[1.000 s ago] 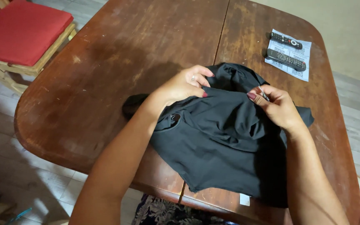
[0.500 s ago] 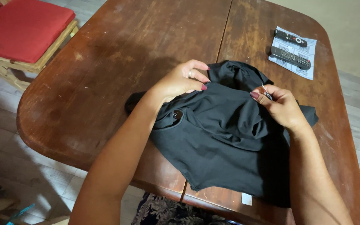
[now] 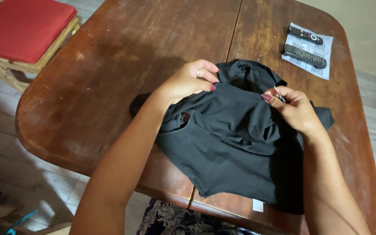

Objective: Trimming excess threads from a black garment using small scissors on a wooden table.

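Observation:
A black garment (image 3: 236, 143) lies bunched on a worn wooden table (image 3: 122, 65), its lower hem hanging over the near edge. My left hand (image 3: 191, 80) pinches a fold of the fabric at the garment's upper left. My right hand (image 3: 294, 109) grips the cloth at the upper right, and a small shiny metal object shows between its thumb and fingers; I cannot tell what it is. A white tag (image 3: 257, 205) sticks out at the bottom hem.
Two dark remote controls (image 3: 306, 45) rest on a white printed sheet (image 3: 323, 69) at the table's far right. A wooden chair with a red cushion (image 3: 18, 26) stands beyond the table's left side. Pale floor tiles surround the table.
Both hands stay pinched on the cloth with only slight shifts. The view has drifted a little, so the table and garment sit marginally differently in frame.

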